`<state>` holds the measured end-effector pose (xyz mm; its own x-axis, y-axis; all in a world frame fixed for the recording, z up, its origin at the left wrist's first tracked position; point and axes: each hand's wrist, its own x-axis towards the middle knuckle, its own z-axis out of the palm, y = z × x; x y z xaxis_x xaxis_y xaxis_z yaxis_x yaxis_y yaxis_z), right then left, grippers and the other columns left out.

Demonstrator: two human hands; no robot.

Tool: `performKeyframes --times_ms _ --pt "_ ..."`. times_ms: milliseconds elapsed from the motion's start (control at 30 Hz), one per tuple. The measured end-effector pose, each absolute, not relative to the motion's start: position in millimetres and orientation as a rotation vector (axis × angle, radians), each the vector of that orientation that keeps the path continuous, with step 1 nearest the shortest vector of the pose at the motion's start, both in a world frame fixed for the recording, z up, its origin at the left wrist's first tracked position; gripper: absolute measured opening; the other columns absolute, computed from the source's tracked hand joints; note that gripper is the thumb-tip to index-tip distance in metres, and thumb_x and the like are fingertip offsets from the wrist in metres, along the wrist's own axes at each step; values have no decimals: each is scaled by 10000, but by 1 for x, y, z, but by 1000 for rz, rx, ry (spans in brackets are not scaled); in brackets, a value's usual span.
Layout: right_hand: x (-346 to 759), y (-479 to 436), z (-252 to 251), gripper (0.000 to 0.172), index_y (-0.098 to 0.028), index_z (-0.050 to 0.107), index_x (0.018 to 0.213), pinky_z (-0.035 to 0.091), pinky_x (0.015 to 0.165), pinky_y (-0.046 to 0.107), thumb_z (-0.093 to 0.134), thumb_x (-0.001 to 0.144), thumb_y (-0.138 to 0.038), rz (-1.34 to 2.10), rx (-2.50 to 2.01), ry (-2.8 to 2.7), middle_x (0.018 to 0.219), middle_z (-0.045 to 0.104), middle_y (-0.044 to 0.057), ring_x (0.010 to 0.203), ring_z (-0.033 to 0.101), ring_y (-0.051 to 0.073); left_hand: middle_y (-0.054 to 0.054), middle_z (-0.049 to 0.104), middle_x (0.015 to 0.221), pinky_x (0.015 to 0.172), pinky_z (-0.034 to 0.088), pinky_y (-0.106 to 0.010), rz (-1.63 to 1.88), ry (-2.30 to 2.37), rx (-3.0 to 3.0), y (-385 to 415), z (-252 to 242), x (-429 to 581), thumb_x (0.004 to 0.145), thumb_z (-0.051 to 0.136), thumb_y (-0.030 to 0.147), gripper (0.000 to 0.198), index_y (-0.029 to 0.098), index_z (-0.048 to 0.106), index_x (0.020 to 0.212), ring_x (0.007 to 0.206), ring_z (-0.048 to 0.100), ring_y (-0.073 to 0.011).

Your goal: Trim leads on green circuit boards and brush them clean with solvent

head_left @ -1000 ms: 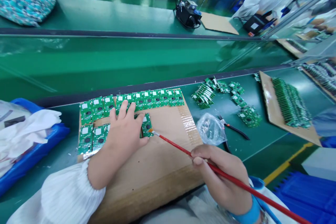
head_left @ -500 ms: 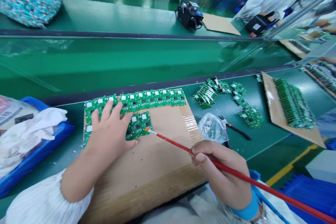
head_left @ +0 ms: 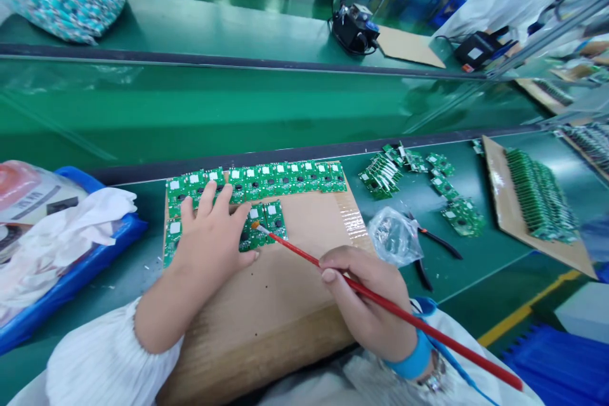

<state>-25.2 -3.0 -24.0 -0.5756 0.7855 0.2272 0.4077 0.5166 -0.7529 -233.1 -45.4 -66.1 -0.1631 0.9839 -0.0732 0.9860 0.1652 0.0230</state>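
Green circuit boards with white components lie in rows on a cardboard sheet. My left hand rests over the left part of the second row with fingers spread, hiding several boards beneath it. Between the thumb and fingers of my right hand is a thin red paintbrush. Its bristle tip is at a board just right of my left hand. At the right end of that row lies another board. A blue band circles my right wrist.
Right of the cardboard lie a clear plastic bag, pliers and loose boards. Farther right, a cardboard piece carries densely stacked boards. At left stands a blue bin with white cloth. A raised ledge runs behind.
My right hand has moved left with the paintbrush, its tip passing from the end board to the one beside it. My left hand stays over the same boards. The view has shifted slightly.
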Motion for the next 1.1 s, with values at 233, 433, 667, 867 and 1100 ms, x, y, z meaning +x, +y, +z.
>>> performKeyframes --times_ms 233,433,667,867,1100 --pt "-25 -4 -20 123 -195 592 715 462 509 179 524 806 -146 864 -921 -2279 618 645 -8 545 604 98 -204 448 1388 1010 250 -665 -40 2325 1963 -44 -66 -230 637 712 430 601 202 630 1187 1334 277 -447" --pt "-18 -7 -17 115 -186 587 730 461 530 156 520 809 -135 870 -906 -2287 631 643 -12 571 613 82 -206 453 1378 998 270 -662 -19 2329 1926 -44 -65 -229 674 664 390 572 209 610 1215 1336 281 -445" --pt "-10 -7 -14 107 -190 577 734 455 526 154 531 811 -132 822 -949 -2265 632 626 -18 560 592 75 -213 443 1389 986 289 -657 -26 2328 1914 -44 -65 -228 687 650 412 576 215 601 1226 1338 281 -449" --pt "-6 -6 -11 60 -194 596 784 468 508 156 561 811 -153 909 -1018 -2180 635 627 -20 551 592 77 -217 443 1393 984 282 -670 -11 2347 1931 -52 -64 -234 649 689 430 633 214 591 1237 1327 296 -456" --pt "-24 -7 -18 139 -179 647 829 538 656 175 560 789 -78 1083 -796 -2216 746 685 20 720 661 98 -226 464 1362 960 314 -666 -47 2439 1909 -65 -68 -243 606 733 466 673 193 607 1209 1313 303 -467"
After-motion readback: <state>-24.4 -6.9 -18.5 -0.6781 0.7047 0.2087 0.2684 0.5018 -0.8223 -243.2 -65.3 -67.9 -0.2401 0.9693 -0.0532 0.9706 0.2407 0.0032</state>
